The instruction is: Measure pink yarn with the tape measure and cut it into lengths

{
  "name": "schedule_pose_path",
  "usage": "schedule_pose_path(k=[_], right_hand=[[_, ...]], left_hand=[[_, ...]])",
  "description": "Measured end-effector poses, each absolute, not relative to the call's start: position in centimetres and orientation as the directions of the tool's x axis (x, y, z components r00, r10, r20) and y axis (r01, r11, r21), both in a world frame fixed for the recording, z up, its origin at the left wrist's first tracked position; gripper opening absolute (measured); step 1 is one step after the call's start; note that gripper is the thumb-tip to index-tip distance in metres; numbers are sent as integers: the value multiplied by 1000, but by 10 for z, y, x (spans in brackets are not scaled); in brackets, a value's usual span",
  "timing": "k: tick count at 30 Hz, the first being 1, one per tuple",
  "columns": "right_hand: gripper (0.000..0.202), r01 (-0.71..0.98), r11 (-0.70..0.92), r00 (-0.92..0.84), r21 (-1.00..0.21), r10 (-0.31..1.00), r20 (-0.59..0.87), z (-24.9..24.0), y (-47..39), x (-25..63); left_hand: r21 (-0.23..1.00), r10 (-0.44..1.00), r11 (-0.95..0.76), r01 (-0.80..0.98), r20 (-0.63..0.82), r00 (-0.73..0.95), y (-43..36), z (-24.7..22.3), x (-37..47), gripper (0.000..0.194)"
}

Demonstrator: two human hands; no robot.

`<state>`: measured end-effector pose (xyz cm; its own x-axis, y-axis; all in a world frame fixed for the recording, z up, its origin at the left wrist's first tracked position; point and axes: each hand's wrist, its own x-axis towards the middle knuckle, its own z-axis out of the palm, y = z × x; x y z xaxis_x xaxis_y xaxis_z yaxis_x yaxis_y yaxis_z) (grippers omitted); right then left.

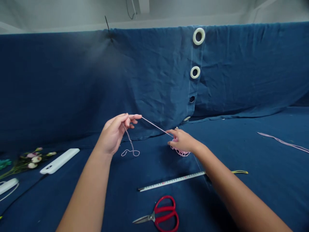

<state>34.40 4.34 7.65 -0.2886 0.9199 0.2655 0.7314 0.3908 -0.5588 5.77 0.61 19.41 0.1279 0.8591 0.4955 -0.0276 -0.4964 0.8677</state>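
Note:
My left hand [113, 132] is raised at centre left. A strand of pink yarn [154, 125] runs over its index finger and through its closed fingers. Below that hand the loose yarn end hangs and curls on the blue cloth. Stretched taut, the strand slopes down to my right hand [185, 141]. That hand is closed around a bundle of looped pink yarn [181, 152], low over the cloth; part of the bundle is hidden under the palm. Nearer to me lie a white tape measure [169, 182], partly covered by my right forearm, and red-handled scissors [158, 215].
Blue cloth [253, 154] covers the surface and hangs as a backdrop with pale rings [195, 72]. On the left are artificial flowers [33, 159], a white device [60, 161] with a black cable, and another white object [8, 185]. Pinkish yarn strands [282, 140] lie at right.

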Motion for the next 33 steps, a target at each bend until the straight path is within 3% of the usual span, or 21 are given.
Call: schedule_pose_path(k=[3, 6, 8, 11, 13, 16, 18, 21, 25, 28, 33], right_hand=[[24, 593, 335, -295, -732, 936, 189, 70, 46, 337], [40, 493, 264, -159, -829, 964, 213, 69, 58, 352], [46, 435, 268, -71, -859, 962, 264, 76, 64, 365], [46, 215, 351, 8, -911, 932, 361, 89, 66, 376], [41, 97, 363, 17, -927, 931, 366, 95, 62, 374], [37, 94, 269, -13, -959, 963, 269, 100, 54, 363], [38, 46, 326, -4, -944, 945, 326, 101, 49, 354], [40, -38, 431, 9, -901, 902, 431, 100, 47, 343], [36, 75, 339, -66, -938, 940, 335, 98, 45, 335], [38, 77, 424, -97, -902, 904, 416, 106, 38, 331], [38, -1, 409, -273, -913, 878, 393, 120, 22, 322]], left_hand=[[865, 847, -500, -38, 498, 185, -3, 200, 60, 40], [840, 847, -530, 119, 516, 126, 2, 198, 52, 39], [786, 855, -503, 360, 514, 71, 10, 193, 46, 36], [659, 889, -371, 655, 455, 47, 20, 182, 43, 35], [600, 914, -326, 731, 396, 83, 25, 174, 46, 38], [517, 930, -311, 797, 336, 145, 28, 165, 55, 41], [462, 937, -294, 837, 311, 158, 27, 162, 61, 42], [434, 938, -291, 853, 303, 166, 25, 159, 70, 39], [457, 908, -348, 819, 383, 172, 25, 152, 81, 27], [513, 882, -433, 741, 410, 231, 24, 144, 91, 26], [616, 828, -559, 554, 439, 348, 16, 134, 110, 56]])
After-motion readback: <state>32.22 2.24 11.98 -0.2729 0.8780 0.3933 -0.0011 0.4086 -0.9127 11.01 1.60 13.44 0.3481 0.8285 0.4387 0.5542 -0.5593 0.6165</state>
